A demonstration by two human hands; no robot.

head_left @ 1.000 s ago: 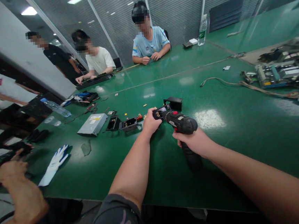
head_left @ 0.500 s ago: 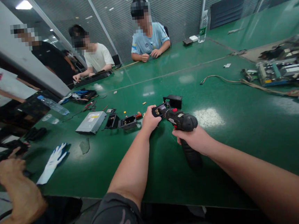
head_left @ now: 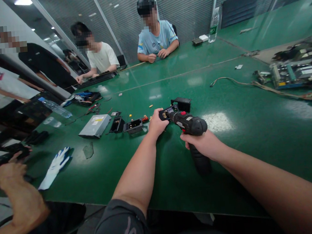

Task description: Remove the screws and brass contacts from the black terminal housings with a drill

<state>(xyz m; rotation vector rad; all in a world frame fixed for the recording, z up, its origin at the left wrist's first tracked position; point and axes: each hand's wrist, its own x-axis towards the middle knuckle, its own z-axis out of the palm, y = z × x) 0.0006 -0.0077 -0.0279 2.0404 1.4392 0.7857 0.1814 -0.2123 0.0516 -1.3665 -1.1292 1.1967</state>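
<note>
My right hand (head_left: 202, 142) grips a black cordless drill (head_left: 190, 123) with red buttons, its front end pointing left at a small black housing. My left hand (head_left: 157, 124) is closed on the left end of that black housing (head_left: 165, 114), which shows brass-coloured parts inside. The drill's tip meets or nearly touches the housing; the exact contact is hidden. Behind it stands a black open piece (head_left: 182, 103). Left of my left hand lie two more black open housings, one nearer (head_left: 134, 126) and one farther left (head_left: 116, 124), with small brass and orange bits about them.
A silver drive box (head_left: 95, 126) and a white-and-blue glove (head_left: 55, 167) lie to the left. Circuit boards (head_left: 295, 72) and a cable (head_left: 231, 79) are on the right. A co-worker's arm (head_left: 17, 191) is at the left edge; several people are around the green table (head_left: 244, 160).
My hands, the drill and the housing hold nearly the same place. The view has shifted slightly, and the standing person in black at the left has moved a little left.
</note>
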